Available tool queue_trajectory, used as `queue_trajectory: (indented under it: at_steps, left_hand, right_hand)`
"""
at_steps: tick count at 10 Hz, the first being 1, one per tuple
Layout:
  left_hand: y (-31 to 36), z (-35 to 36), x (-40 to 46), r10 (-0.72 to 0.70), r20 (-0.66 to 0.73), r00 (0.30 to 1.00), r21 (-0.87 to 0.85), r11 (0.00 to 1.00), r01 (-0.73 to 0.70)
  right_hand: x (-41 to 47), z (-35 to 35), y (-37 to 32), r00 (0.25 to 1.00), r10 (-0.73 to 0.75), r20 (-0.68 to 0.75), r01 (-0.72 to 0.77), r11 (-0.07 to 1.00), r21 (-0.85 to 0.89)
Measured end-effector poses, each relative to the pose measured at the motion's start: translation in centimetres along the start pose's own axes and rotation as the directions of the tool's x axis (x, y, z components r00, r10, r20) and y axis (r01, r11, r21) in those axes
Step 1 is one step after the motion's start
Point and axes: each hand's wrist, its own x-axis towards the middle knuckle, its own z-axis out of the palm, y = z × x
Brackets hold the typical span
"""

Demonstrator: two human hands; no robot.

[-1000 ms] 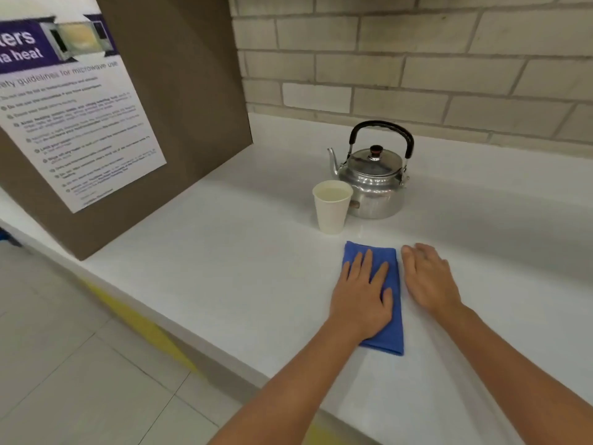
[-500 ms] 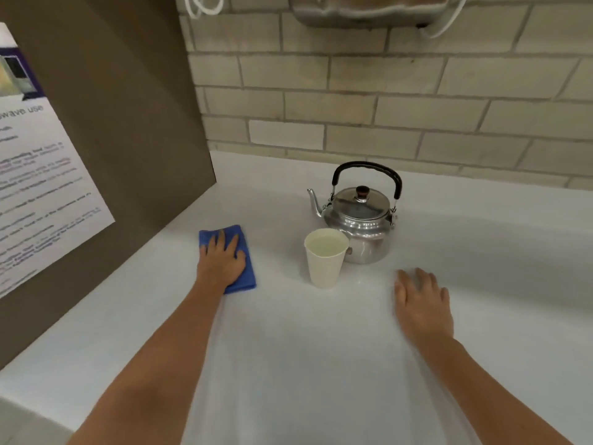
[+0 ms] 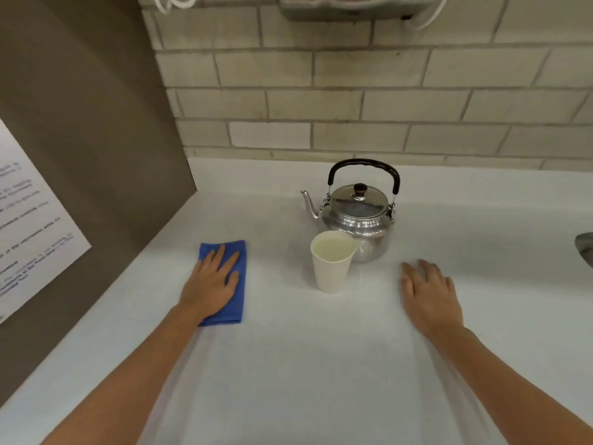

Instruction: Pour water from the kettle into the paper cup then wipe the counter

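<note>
A shiny metal kettle (image 3: 356, 220) with a black handle stands upright near the back of the white counter (image 3: 288, 364), spout pointing left. Touching its front is a white paper cup (image 3: 332, 268) holding water. My left hand (image 3: 210, 282) lies flat on a folded blue cloth (image 3: 239, 277), left of the cup, pressing it to the counter. My right hand (image 3: 428, 292) rests palm down on the bare counter, right of the cup, fingers spread and holding nothing.
A brown panel (image 3: 106, 149) with a printed notice (image 3: 29, 226) walls off the left side. A brick wall (image 3: 369, 101) runs along the back, with a fixture (image 3: 349, 6) mounted above. A grey object (image 3: 585, 247) shows at the right edge.
My left hand slid the blue cloth from in front of the cup over to the left of it. My right hand stayed flat on the counter.
</note>
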Motion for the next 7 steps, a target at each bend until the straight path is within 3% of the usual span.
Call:
queue_trajectory:
  at_steps: [2, 5, 6, 7]
  left_hand:
    - [4.8, 1.3, 7.4, 0.006, 0.089, 0.996, 0.035, 0.999, -0.009]
    - [6.6, 1.4, 4.4, 0.166, 0.088, 0.982, 0.009, 0.986, -0.168]
    - [7.4, 0.2, 4.0, 0.079, 0.158, 0.984, -0.036, 0.997, -0.074]
    - [9.3, -1.6, 3.9, 0.029, 0.105, 0.994, -0.101, 0.995, -0.018]
  right_hand:
    - [0.6, 0.6, 0.4, 1.000, -0.006, 0.006, 0.006, 0.997, -0.074]
    - [0.6, -1.3, 0.0, 0.994, -0.028, 0.110, 0.035, 0.997, -0.063]
    - [1.4, -2.8, -0.1, 0.990, -0.026, 0.136, 0.037, 0.996, -0.082]
    - [3.0, -5.4, -0.8, 0.998, -0.038, 0.059, 0.045, 0.992, -0.121]
